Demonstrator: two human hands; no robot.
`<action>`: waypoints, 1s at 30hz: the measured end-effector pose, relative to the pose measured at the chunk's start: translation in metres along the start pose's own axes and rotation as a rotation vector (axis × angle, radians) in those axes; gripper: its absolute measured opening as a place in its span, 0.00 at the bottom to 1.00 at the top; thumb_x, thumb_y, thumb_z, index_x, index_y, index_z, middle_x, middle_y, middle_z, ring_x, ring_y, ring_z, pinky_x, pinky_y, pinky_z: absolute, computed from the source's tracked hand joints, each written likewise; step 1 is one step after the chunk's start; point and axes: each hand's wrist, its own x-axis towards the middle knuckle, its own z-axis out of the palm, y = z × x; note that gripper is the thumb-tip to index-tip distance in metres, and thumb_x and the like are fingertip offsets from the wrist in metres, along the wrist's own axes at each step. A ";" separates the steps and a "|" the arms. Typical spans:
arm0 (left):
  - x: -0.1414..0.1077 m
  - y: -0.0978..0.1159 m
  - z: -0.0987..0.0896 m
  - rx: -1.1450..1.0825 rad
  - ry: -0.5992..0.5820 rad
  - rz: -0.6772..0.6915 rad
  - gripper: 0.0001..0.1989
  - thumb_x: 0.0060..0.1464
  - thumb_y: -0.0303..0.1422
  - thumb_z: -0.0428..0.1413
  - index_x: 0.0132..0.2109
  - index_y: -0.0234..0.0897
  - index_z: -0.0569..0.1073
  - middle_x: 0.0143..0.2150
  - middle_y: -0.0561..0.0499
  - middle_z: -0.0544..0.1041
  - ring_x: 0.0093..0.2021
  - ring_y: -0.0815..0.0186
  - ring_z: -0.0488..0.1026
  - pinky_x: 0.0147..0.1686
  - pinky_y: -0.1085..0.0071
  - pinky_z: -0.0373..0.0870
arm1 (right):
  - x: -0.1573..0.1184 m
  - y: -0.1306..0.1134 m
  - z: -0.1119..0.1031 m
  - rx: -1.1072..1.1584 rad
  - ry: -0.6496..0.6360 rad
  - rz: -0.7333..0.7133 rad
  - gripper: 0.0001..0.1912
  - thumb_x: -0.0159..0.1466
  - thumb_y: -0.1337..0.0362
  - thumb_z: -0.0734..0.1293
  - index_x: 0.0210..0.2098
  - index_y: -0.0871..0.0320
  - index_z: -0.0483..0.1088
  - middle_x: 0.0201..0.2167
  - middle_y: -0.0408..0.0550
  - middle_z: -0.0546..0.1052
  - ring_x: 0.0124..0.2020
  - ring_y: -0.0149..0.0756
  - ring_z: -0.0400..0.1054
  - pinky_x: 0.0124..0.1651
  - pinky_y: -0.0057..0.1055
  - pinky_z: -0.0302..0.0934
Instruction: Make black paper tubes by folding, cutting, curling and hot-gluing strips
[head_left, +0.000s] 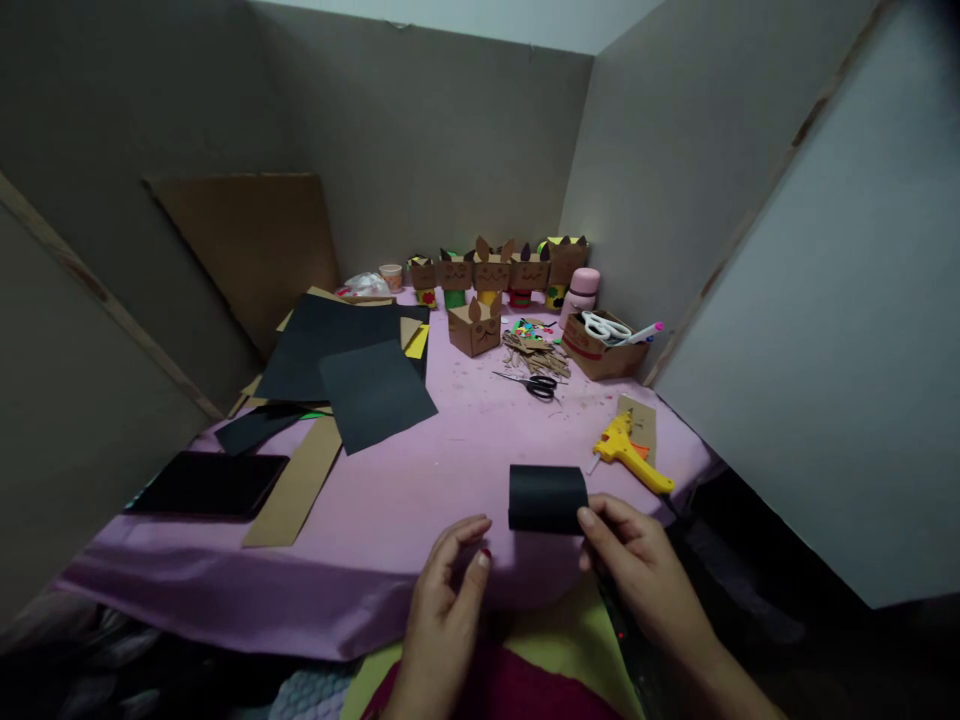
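Observation:
A black paper tube (547, 498) lies sideways above the table's front edge. Its right end is pinched between the thumb and fingers of my right hand (630, 550). To the left of the tube, and apart from it, my left hand (454, 575) is open with its fingers curved and nothing in it. Just right of the tube, a yellow hot glue gun (630, 452) rests partly on a piece of cardboard (642, 425). Black-handled scissors (538, 385) lie farther back, their blades pointing left.
Black paper sheets (375, 390), a cardboard strip (296, 490) and a dark tablet or phone (210, 485) lie at left. Behind are cardboard animal heads (476, 328), cardboard scraps (536, 353), a pink bottle (581, 292) and a box (600, 352) holding white-handled scissors. Partition walls enclose the table.

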 end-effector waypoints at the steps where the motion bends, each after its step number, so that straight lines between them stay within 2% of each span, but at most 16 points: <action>1: 0.001 -0.002 0.000 -0.024 0.032 -0.034 0.12 0.51 0.36 0.54 0.42 0.38 0.73 0.43 0.46 0.75 0.47 0.59 0.70 0.47 0.65 0.63 | 0.006 -0.007 -0.004 -0.149 -0.005 -0.102 0.12 0.64 0.57 0.59 0.31 0.58 0.68 0.20 0.43 0.69 0.22 0.32 0.63 0.26 0.26 0.55; 4: 0.004 -0.005 -0.001 -0.073 0.069 -0.119 0.10 0.47 0.37 0.57 0.37 0.38 0.73 0.29 0.53 0.73 0.33 0.64 0.70 0.35 0.71 0.66 | 0.026 -0.020 -0.004 -0.568 -0.027 -0.375 0.10 0.64 0.64 0.58 0.36 0.59 0.70 0.30 0.50 0.74 0.33 0.39 0.68 0.35 0.31 0.59; 6: 0.005 -0.006 -0.002 -0.090 0.086 -0.132 0.09 0.45 0.36 0.58 0.35 0.37 0.73 0.26 0.55 0.71 0.30 0.66 0.68 0.32 0.73 0.65 | 0.036 -0.021 0.004 -0.769 -0.069 -0.451 0.11 0.63 0.67 0.58 0.39 0.58 0.71 0.32 0.52 0.75 0.34 0.41 0.69 0.36 0.33 0.60; 8: 0.006 -0.006 -0.004 -0.101 0.107 -0.133 0.09 0.44 0.36 0.59 0.34 0.37 0.73 0.28 0.54 0.72 0.32 0.65 0.68 0.33 0.72 0.64 | 0.041 -0.019 0.012 -0.826 -0.127 -0.471 0.11 0.63 0.67 0.59 0.41 0.57 0.71 0.33 0.52 0.75 0.34 0.40 0.70 0.35 0.33 0.61; 10: 0.007 -0.007 -0.008 -0.095 0.131 -0.135 0.09 0.44 0.36 0.59 0.34 0.37 0.73 0.30 0.52 0.72 0.34 0.63 0.68 0.35 0.71 0.64 | 0.042 -0.015 0.014 -0.717 -0.141 -0.474 0.11 0.63 0.66 0.60 0.42 0.56 0.71 0.36 0.51 0.75 0.35 0.39 0.70 0.36 0.32 0.63; 13: 0.008 -0.007 -0.014 -0.063 0.159 -0.128 0.10 0.44 0.37 0.58 0.34 0.37 0.73 0.30 0.51 0.72 0.34 0.62 0.68 0.35 0.69 0.64 | 0.038 -0.012 0.003 -0.483 -0.008 -0.434 0.10 0.64 0.63 0.59 0.41 0.56 0.71 0.35 0.50 0.75 0.37 0.37 0.70 0.38 0.31 0.63; 15: 0.010 -0.008 -0.016 -0.042 0.156 -0.112 0.10 0.45 0.37 0.57 0.34 0.36 0.73 0.28 0.52 0.72 0.32 0.63 0.68 0.33 0.69 0.65 | 0.036 -0.008 -0.008 -0.396 0.096 -0.375 0.11 0.64 0.61 0.59 0.38 0.57 0.72 0.33 0.49 0.75 0.35 0.37 0.70 0.35 0.31 0.63; 18: 0.013 -0.010 -0.013 -0.029 0.128 -0.097 0.11 0.49 0.39 0.54 0.37 0.37 0.72 0.28 0.52 0.72 0.32 0.63 0.70 0.33 0.68 0.67 | 0.037 0.001 -0.016 -0.334 0.141 -0.282 0.12 0.64 0.59 0.59 0.39 0.57 0.71 0.34 0.50 0.74 0.30 0.36 0.69 0.30 0.30 0.62; 19: 0.014 -0.011 -0.011 -0.025 0.108 -0.083 0.12 0.50 0.38 0.53 0.40 0.37 0.71 0.31 0.51 0.73 0.34 0.62 0.71 0.36 0.67 0.68 | 0.038 0.006 -0.015 -0.304 0.135 -0.252 0.13 0.63 0.58 0.59 0.40 0.57 0.71 0.36 0.50 0.74 0.29 0.36 0.69 0.31 0.31 0.62; 21: 0.017 -0.011 -0.006 -0.004 0.059 -0.028 0.15 0.52 0.37 0.52 0.47 0.38 0.69 0.43 0.46 0.74 0.45 0.59 0.71 0.44 0.63 0.67 | 0.042 0.016 -0.010 -0.197 0.122 -0.179 0.14 0.63 0.57 0.59 0.43 0.57 0.69 0.41 0.52 0.73 0.31 0.36 0.69 0.33 0.32 0.63; 24: 0.020 -0.009 0.004 0.081 -0.045 0.064 0.23 0.55 0.36 0.49 0.58 0.42 0.59 0.60 0.44 0.62 0.59 0.58 0.61 0.55 0.58 0.59 | 0.049 0.030 0.002 0.002 0.103 -0.086 0.18 0.63 0.56 0.59 0.49 0.56 0.66 0.49 0.53 0.71 0.42 0.40 0.69 0.39 0.35 0.64; 27: 0.023 -0.004 0.014 0.247 -0.098 0.191 0.27 0.58 0.36 0.47 0.62 0.44 0.50 0.66 0.45 0.52 0.63 0.58 0.51 0.60 0.55 0.52 | 0.050 0.041 0.013 0.077 0.085 -0.073 0.19 0.63 0.55 0.58 0.51 0.55 0.65 0.50 0.53 0.71 0.47 0.42 0.67 0.43 0.38 0.64; 30: 0.029 0.003 0.020 0.489 -0.085 0.379 0.24 0.58 0.32 0.46 0.61 0.45 0.53 0.66 0.47 0.51 0.65 0.59 0.47 0.60 0.53 0.50 | 0.048 0.046 0.018 0.098 0.089 -0.083 0.19 0.63 0.56 0.58 0.50 0.55 0.65 0.50 0.52 0.71 0.48 0.43 0.66 0.47 0.40 0.62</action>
